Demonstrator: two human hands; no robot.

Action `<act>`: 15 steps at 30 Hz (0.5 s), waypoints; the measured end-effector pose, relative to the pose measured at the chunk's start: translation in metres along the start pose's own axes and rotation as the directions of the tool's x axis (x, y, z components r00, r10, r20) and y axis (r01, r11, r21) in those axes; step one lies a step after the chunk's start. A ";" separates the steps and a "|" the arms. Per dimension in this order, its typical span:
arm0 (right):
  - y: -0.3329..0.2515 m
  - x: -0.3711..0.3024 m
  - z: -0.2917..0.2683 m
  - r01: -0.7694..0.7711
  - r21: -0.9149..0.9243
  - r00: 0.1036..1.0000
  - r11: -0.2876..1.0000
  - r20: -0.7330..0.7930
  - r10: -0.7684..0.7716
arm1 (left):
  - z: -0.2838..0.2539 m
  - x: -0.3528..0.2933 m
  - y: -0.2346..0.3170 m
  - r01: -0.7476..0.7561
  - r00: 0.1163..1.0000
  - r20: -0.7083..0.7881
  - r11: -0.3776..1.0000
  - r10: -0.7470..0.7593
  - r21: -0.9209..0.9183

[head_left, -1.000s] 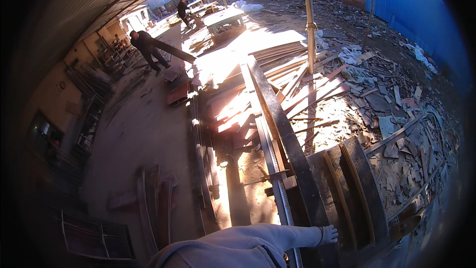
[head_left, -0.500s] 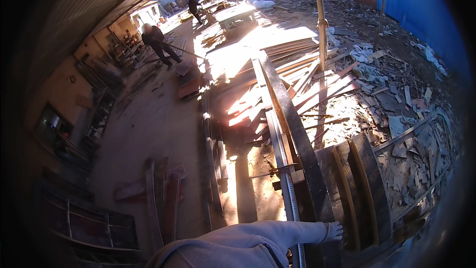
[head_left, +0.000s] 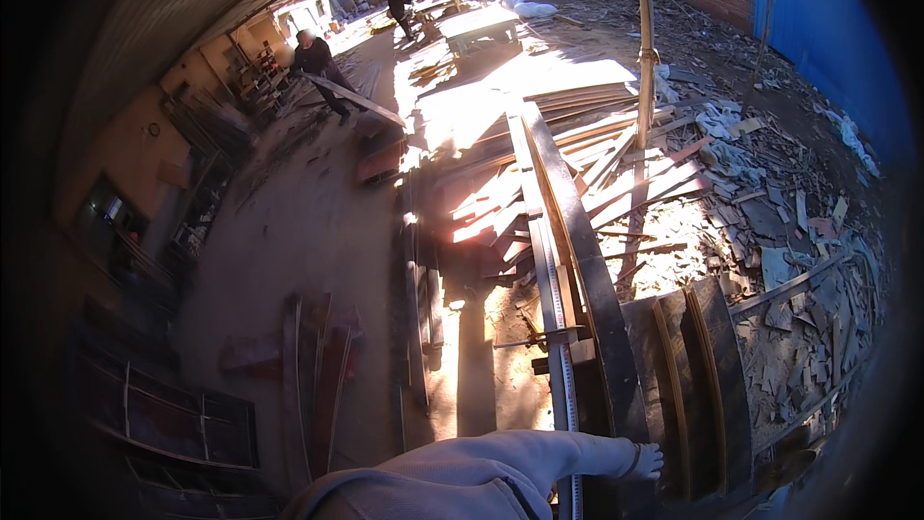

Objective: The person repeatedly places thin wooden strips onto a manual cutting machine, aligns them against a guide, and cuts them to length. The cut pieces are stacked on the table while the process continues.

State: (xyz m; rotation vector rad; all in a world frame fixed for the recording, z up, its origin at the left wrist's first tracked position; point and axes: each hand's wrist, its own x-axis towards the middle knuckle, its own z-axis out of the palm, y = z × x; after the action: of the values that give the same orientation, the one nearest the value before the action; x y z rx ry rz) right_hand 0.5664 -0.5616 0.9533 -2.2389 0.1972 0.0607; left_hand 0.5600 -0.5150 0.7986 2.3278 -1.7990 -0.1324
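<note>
My left hand (head_left: 649, 461) reaches across from the lower edge in a grey sleeve. Its fingers stretch out over a dark panel, and I cannot tell how firmly they touch it. Close by, a long dark board (head_left: 589, 260) stands on edge and runs away from me. Beside that board lies a metal rail with a measuring scale (head_left: 563, 385), crossed by a clamp-like stop (head_left: 558, 336). To the right of the hand, several dark curved panels (head_left: 717, 376) with pale edges stand in a row. My right hand is out of view.
Scrap wood (head_left: 808, 308) covers the ground at right, near a wooden post (head_left: 645, 58). Loose boards (head_left: 318, 376) lie at lower left. Farther off, one person (head_left: 322, 67) holds a long board (head_left: 356, 99); another person (head_left: 399, 12) stands by a pale table (head_left: 478, 24).
The far person's board has come up and turned toward me. My view has shifted slightly, so the far scene sits more to the right. My left hand stays at nearly the same place.
</note>
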 end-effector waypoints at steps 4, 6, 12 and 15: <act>-0.001 0.014 0.004 0.015 -0.001 1.000 1.000 0.005 -0.015 | 0.016 0.008 -0.003 -0.010 1.000 -0.003 1.000 0.010 0.019; 0.000 0.019 0.006 0.015 0.003 1.000 1.000 0.010 -0.015 | 0.018 0.008 -0.005 -0.024 0.997 -0.079 1.000 0.023 -0.013; 0.002 0.026 0.004 0.013 0.028 1.000 1.000 0.016 -0.014 | -0.013 0.015 0.017 -0.064 0.997 0.034 0.991 0.068 -0.114; 0.006 0.021 -0.002 0.018 0.044 1.000 0.999 0.007 -0.019 | -0.039 0.039 0.056 -0.095 0.990 0.089 0.980 0.112 -0.177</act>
State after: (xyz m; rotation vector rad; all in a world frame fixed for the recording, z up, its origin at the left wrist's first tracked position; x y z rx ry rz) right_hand 0.5865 -0.5692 0.9478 -2.1961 0.1722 0.0542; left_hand 0.5248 -0.5624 0.8507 2.1390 -1.8685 -0.3786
